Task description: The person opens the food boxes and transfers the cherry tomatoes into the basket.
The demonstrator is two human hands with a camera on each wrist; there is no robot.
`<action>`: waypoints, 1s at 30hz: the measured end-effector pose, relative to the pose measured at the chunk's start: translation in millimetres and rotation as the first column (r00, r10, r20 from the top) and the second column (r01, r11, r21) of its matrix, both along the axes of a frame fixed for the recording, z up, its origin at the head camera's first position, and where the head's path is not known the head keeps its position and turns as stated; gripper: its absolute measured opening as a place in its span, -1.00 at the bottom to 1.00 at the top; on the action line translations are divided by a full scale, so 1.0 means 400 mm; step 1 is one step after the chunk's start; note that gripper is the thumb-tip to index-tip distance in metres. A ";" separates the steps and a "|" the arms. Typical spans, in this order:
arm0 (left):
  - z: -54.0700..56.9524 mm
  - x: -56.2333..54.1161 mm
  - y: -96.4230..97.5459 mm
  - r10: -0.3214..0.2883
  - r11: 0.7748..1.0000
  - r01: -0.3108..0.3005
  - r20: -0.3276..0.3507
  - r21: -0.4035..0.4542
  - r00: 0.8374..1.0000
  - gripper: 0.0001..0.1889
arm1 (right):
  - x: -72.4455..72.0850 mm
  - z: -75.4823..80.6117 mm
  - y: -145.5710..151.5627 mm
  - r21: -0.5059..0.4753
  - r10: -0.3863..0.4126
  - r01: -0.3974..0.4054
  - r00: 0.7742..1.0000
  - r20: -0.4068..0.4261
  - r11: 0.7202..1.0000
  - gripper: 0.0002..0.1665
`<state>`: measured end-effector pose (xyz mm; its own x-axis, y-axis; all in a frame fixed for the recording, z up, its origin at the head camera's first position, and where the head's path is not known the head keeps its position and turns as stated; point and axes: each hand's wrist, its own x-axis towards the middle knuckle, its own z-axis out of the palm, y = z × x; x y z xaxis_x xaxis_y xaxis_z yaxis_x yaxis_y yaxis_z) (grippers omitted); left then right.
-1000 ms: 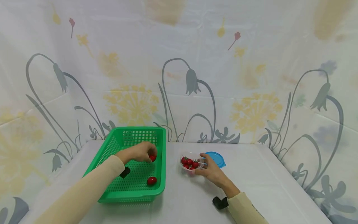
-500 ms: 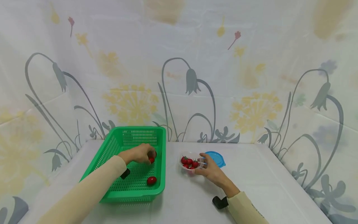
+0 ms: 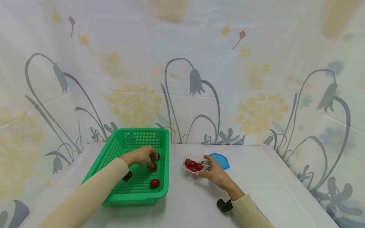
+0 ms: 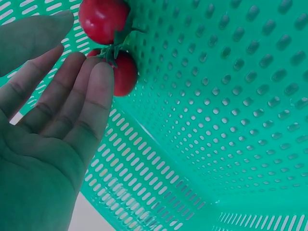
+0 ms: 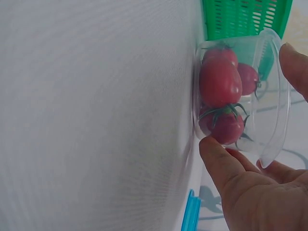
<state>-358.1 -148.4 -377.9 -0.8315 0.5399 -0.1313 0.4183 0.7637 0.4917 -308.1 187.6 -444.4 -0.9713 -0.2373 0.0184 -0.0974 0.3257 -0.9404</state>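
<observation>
My left hand (image 3: 143, 155) is down inside the green basket (image 3: 165, 180). In the left wrist view its fingers (image 4: 98, 94) are nearly straight, thumb apart, fingertips right at two tomatoes, one upper tomato (image 4: 103, 19) and one lower tomato (image 4: 126, 74) with green stems. Another tomato (image 3: 155, 183) lies nearer the basket's front. On the table, my right hand (image 3: 218, 177) holds a clear plastic tub (image 3: 186, 171) by its side, thumb and fingers spread round the wall. Several red tomatoes (image 5: 220, 82) sit in that tub; its lower fingers are partly hidden behind it.
A blue lid (image 3: 220, 161) lies flat on the white table (image 3: 273, 190), just behind my right hand. Behind the table hangs a flower-printed cloth (image 3: 182, 104). The basket's high slatted walls surround my left hand.
My left hand has shifted slightly within the basket. Its fingers have loosened, and the tomato at them has come down toward the front. The right hand and tub stay put.
</observation>
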 end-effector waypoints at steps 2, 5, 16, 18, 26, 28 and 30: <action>0.001 0.001 -0.001 0.002 1.000 -0.002 -0.007 0.001 1.000 -0.70 | 0.000 0.002 -0.001 0.000 0.003 -0.003 1.000 -0.006 1.000 0.06; 0.004 0.000 -0.003 0.003 1.000 -0.003 -0.016 0.006 1.000 -0.71 | 0.000 0.004 -0.002 -0.005 0.007 -0.007 1.000 -0.004 1.000 0.04; 0.075 -0.002 0.031 -0.041 0.996 0.046 -0.066 0.074 0.997 -0.82 | -0.001 -0.006 0.004 -0.006 0.015 -0.015 1.000 0.010 1.000 0.06; 0.092 -0.002 0.044 -0.052 0.995 0.058 -0.077 0.078 0.996 -0.83 | -0.001 -0.005 0.004 -0.007 0.012 -0.012 1.000 0.016 1.000 0.06; 0.142 -0.003 0.105 -0.069 0.992 0.080 -0.111 0.097 0.991 -0.82 | -0.002 -0.004 0.003 -0.020 0.030 -0.029 0.999 0.013 0.999 0.05; 0.152 -0.002 0.123 -0.071 0.991 0.083 -0.116 0.106 0.991 -0.84 | -0.002 -0.002 0.002 -0.029 0.034 -0.033 0.999 0.013 0.999 0.05; 0.159 -0.002 0.144 -0.079 0.989 0.093 -0.120 0.115 0.990 -0.85 | -0.003 -0.001 0.002 -0.035 0.036 -0.035 0.999 0.017 0.999 0.05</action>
<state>-358.9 -90.7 -314.4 -0.7872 0.6158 0.0326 0.5385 0.6608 0.5229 -309.2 188.4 -444.7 -0.9626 -0.2709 0.0101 -0.0916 0.2900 -0.9526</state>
